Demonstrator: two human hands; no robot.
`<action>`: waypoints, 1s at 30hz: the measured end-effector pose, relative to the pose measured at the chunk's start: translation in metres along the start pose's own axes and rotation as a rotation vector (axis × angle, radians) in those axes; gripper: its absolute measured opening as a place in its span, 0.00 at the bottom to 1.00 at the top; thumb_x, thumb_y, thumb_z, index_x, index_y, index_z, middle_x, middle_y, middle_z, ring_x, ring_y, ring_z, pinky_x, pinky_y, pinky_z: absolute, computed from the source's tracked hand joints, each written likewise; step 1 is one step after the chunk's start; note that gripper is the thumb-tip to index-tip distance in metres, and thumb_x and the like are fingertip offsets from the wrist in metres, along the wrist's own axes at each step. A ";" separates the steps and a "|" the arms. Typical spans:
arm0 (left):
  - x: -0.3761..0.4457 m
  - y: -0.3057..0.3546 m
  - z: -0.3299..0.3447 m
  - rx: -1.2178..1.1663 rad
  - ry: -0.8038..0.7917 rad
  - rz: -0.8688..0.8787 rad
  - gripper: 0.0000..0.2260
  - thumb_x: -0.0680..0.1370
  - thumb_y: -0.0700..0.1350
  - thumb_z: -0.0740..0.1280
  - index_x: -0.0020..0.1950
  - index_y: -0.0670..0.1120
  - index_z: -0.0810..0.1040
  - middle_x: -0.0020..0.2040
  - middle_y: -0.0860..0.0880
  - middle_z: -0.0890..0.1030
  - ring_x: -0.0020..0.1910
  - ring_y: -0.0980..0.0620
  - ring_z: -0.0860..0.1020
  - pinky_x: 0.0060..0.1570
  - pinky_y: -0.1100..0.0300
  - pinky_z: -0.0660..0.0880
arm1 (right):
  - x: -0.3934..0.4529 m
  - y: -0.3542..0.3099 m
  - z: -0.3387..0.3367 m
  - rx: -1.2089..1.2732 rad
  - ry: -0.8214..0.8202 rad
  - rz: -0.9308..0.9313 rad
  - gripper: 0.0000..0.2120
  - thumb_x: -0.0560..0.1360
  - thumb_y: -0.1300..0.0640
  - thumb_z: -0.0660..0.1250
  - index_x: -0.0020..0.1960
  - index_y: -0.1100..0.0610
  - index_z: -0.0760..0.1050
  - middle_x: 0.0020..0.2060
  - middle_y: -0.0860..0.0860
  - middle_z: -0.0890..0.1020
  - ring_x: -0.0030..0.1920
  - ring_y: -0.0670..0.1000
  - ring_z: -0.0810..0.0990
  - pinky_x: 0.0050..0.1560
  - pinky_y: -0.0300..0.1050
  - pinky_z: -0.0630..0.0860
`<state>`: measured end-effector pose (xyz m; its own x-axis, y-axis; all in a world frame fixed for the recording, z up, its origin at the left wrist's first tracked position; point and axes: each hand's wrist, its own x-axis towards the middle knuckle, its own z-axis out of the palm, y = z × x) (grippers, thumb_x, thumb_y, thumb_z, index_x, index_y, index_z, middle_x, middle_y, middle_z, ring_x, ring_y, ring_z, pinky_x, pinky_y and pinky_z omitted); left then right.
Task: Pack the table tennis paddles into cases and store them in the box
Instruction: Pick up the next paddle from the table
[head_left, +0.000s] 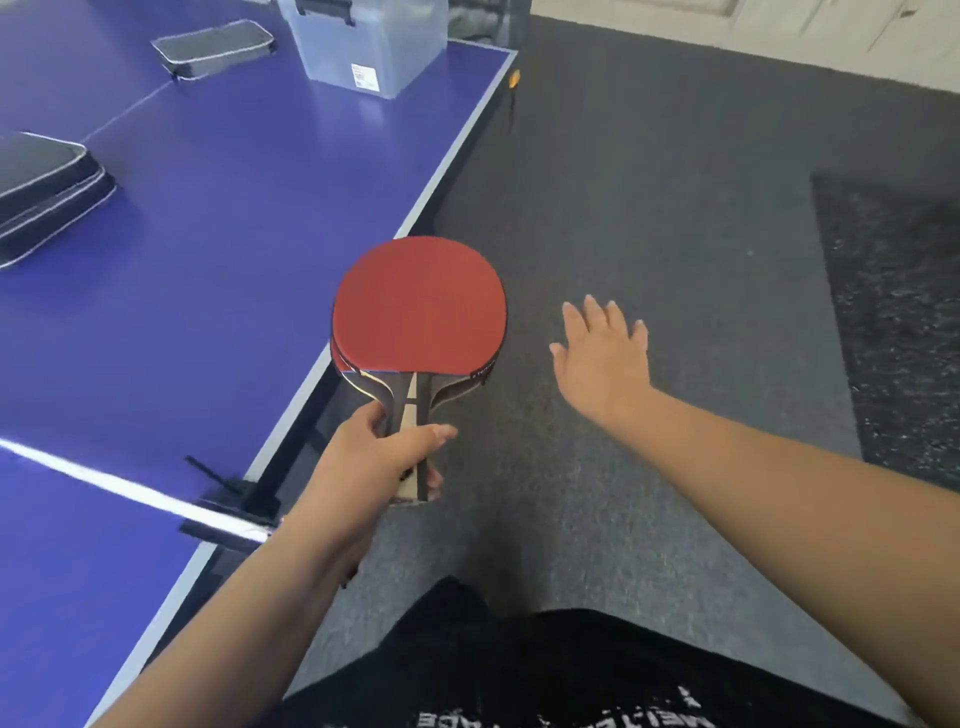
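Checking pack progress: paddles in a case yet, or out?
Out. Left hand grips the stacked paddles bare by their handles, beside the table.

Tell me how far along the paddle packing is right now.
Early stage. Nothing looks packed for sure: two dark cases lie on the blue table, their contents hidden. In hand: the left hand grips the handles of stacked red paddles, while the right hand is open and holds nothing. Left: casing the paddles and storing them in the clear box.
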<state>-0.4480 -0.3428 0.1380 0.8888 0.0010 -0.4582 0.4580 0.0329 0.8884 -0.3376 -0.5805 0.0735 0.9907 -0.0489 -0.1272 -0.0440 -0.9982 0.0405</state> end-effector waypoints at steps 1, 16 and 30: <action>0.008 0.005 -0.001 -0.014 0.030 -0.008 0.33 0.59 0.52 0.76 0.58 0.39 0.73 0.50 0.32 0.81 0.30 0.46 0.76 0.36 0.51 0.73 | 0.017 -0.004 -0.003 0.004 -0.005 -0.008 0.28 0.83 0.46 0.49 0.79 0.54 0.48 0.79 0.55 0.51 0.78 0.60 0.49 0.74 0.64 0.50; 0.175 0.079 -0.055 -0.166 0.336 -0.047 0.18 0.66 0.43 0.76 0.51 0.41 0.75 0.44 0.33 0.79 0.29 0.46 0.75 0.32 0.56 0.75 | 0.266 -0.088 -0.048 -0.028 -0.006 -0.422 0.28 0.82 0.44 0.49 0.79 0.52 0.49 0.79 0.54 0.53 0.78 0.58 0.51 0.75 0.63 0.52; 0.271 0.120 -0.087 -0.427 0.732 -0.071 0.29 0.64 0.47 0.74 0.59 0.35 0.72 0.44 0.38 0.78 0.30 0.46 0.75 0.36 0.54 0.76 | 0.435 -0.251 -0.066 -0.071 -0.043 -0.731 0.28 0.83 0.43 0.48 0.79 0.52 0.49 0.78 0.55 0.53 0.78 0.60 0.50 0.73 0.64 0.52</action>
<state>-0.1539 -0.2518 0.1178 0.5561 0.6264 -0.5462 0.3364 0.4313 0.8371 0.1131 -0.3490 0.0731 0.7581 0.6254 -0.1848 0.6356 -0.7720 -0.0050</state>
